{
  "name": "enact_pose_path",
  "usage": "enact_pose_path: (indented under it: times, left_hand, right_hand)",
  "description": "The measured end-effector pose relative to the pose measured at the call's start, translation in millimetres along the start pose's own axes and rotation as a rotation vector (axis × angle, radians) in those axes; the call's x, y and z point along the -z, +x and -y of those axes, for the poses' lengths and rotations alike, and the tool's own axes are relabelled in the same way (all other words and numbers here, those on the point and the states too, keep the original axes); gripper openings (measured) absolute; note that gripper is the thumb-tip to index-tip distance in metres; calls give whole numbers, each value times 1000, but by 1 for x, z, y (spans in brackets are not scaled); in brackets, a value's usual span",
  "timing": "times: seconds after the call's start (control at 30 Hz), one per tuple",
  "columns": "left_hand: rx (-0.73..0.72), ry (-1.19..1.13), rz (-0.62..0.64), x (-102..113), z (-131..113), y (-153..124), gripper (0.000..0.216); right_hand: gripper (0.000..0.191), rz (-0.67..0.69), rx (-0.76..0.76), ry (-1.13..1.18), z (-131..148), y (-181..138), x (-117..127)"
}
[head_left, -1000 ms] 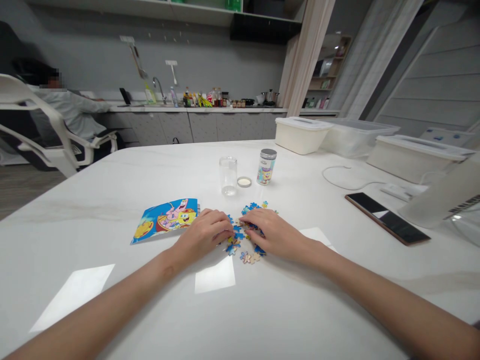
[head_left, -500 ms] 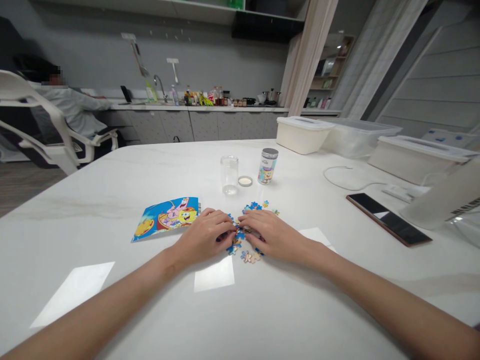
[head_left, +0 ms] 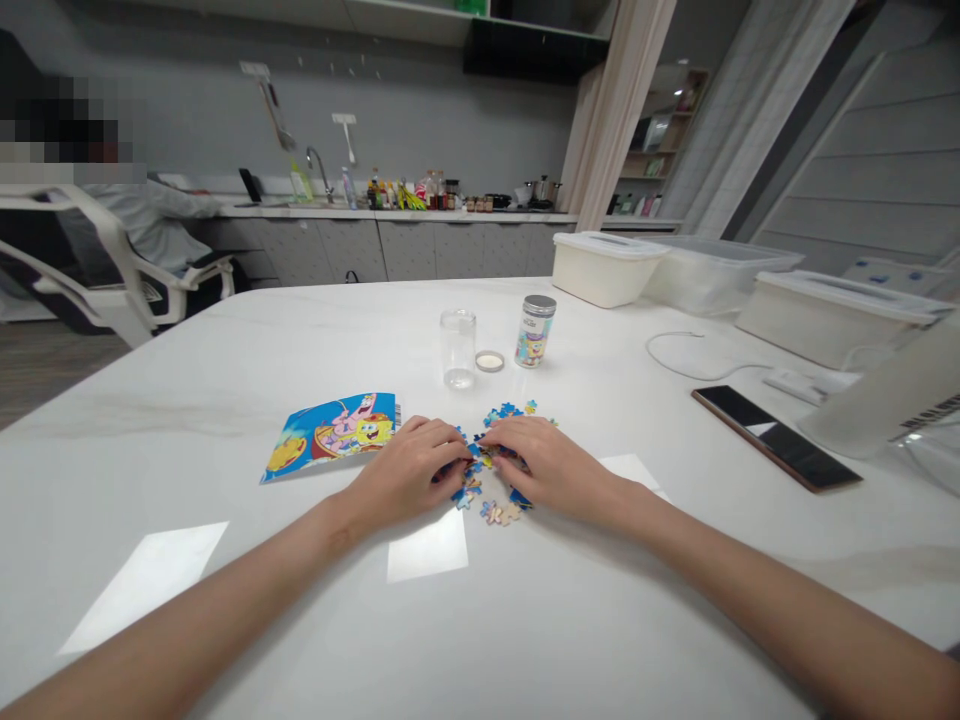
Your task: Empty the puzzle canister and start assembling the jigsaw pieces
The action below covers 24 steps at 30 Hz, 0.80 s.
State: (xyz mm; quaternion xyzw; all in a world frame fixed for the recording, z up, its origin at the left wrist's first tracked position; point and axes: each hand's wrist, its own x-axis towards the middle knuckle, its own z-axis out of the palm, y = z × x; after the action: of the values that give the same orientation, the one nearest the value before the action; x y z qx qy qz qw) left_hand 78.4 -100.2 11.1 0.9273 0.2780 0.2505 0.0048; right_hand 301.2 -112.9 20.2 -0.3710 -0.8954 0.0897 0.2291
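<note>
Puzzle pcs point(head_left: 475, 467): on tbl point(head_left: 495, 620), btwn L hand point(head_left: 412, 462) & R hand point(head_left: 536, 462)
Sheet point(head_left: 337, 432): L of pcs
Jar point(head_left: 458, 350): behind pcs — lid point(head_left: 490, 362), then can point(head_left: 535, 333), to R
Phone point(head_left: 776, 437): far R

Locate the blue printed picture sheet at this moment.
In the head view, the blue printed picture sheet lies left of centre on the glossy white table, just left of the person's bare left hand and the loose multicoloured puzzle pieces.

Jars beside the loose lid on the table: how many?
2. The clear jar stands left of the loose lid; the cartoon-labelled jar, with its silver lid on, stands to the right. None appears hidden.
</note>
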Motion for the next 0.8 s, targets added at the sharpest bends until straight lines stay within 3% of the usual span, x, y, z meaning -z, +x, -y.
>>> enact_pose_path:
  times: [0.4, 0.8]
  left_hand:
    - [0, -10, 13, -2, 1, 0, 18]
    - [2, -2, -5, 1, -1, 1, 20]
  right_hand:
    - [31, -29, -13, -4, -1, -2, -1]
    - [17, -3, -18, -29, -1, -2, 5]
